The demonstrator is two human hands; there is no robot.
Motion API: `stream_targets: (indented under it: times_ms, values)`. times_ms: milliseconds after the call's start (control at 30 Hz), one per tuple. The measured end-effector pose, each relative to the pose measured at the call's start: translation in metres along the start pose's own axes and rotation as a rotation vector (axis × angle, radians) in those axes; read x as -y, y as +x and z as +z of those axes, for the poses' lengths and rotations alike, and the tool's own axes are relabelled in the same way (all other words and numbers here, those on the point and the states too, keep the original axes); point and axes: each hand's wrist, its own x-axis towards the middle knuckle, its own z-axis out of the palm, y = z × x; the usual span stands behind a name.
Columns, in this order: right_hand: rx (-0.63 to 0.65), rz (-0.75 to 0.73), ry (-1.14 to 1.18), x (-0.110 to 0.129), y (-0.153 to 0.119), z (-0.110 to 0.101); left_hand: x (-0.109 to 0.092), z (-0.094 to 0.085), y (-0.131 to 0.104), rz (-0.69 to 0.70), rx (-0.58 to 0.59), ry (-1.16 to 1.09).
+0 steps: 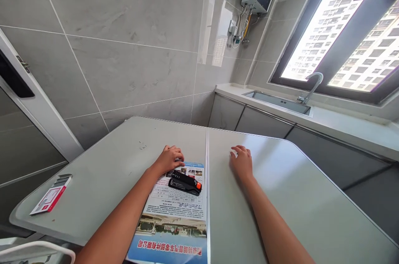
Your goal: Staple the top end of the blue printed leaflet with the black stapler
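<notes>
A printed sheet (174,210) with a blue lower band and red lettering lies on the pale table (115,164), left of its centre seam. On the sheet rests a black stapler (185,183) with an orange end at its right. My left hand (170,159) is at the sheet's upper left corner, just above the stapler, its fingers bent and apart; the fingertips are partly hidden. Right of the seam, my right hand (242,161) rests on the bare tabletop with fingers slightly curled and apart, holding nothing.
A red and white packet (51,195) lies near the table's left edge. A white rack (37,249) shows at the bottom left. Beyond the table are a tiled wall, a counter (330,120) with a sink (277,103) and faucet (311,87), and a window.
</notes>
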Motion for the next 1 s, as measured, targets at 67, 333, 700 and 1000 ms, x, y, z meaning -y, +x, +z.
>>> stream_targets:
  times_ms: [67, 333, 700, 1000]
  values:
    - [-0.006, 0.048, -0.047, -0.021, 0.006, -0.006, 0.002, 0.002, 0.001, 0.000, -0.005, -0.006]
    - [0.051, 0.016, -0.069, -0.030, 0.008, 0.000, 0.001, 0.005, 0.001, -0.042, -0.011, -0.084]
    - [0.284, -0.281, 0.177, 0.103, -0.009, 0.070, -0.001, 0.004, 0.001, -0.062, -0.014, -0.068]
    - [0.376, -0.343, 0.178, 0.135, -0.001, 0.100, -0.002, 0.002, 0.000, -0.056, -0.006, -0.036]
